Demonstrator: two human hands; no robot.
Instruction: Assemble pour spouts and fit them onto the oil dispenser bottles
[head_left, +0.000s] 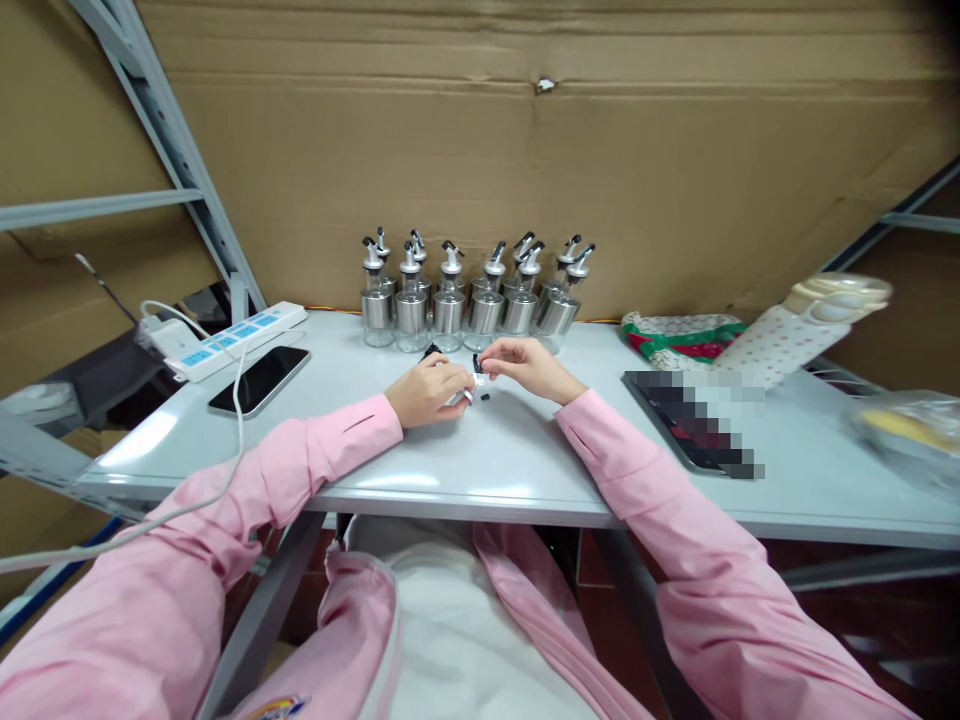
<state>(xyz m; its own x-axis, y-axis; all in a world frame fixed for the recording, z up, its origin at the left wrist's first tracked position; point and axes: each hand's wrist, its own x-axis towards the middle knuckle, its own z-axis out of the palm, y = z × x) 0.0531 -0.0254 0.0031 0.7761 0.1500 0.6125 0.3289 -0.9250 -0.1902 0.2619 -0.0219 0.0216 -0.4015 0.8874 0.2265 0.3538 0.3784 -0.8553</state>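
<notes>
My left hand is low over the table, fingers closed around a pour spout. Only a silver edge of that spout shows at my fingertips, while a black part sticks out behind the hand. Close to its right, my right hand pinches a small black piece, held at the spout's tip; whether the two touch, I cannot tell. A tiny black part lies on the table just below. Behind both hands stand several glass oil bottles with steel bands and silver-and-black pour spouts.
On the left of the table lie a phone and a white power strip with a cable crossing my left sleeve. To the right are a dark tablet-like device, a dotted bottle, a patterned cloth and a plastic-wrapped item.
</notes>
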